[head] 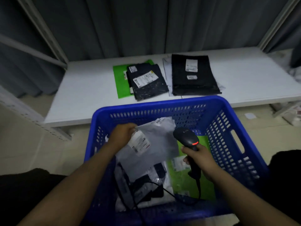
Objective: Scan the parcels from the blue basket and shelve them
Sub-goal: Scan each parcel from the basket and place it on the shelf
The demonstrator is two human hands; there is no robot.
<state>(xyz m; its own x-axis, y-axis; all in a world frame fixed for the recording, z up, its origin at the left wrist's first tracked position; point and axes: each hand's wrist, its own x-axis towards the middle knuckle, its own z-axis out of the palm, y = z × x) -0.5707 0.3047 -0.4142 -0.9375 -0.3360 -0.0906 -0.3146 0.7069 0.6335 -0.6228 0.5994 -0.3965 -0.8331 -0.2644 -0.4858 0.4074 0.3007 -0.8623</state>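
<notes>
A blue basket (228, 144) stands in front of me, below a low white shelf (84, 85). My left hand (121, 134) grips the upper left corner of a grey parcel (156, 144) with a white label, held tilted over the basket. My right hand (198, 159) holds a black barcode scanner (186, 137) by its handle, its head beside the parcel and a red light lit on it. The scanner's cable trails down into the basket. Under the grey parcel lie a green parcel (192, 181) and a white and black parcel (146, 185).
On the shelf lie a green parcel (119, 79) under dark parcels (146, 80), and a larger black parcel (193, 75) on a white one. Grey shelf uprights (47, 35) rise at left and right. A dark curtain hangs behind. Loose items lie on the floor at right (293, 115).
</notes>
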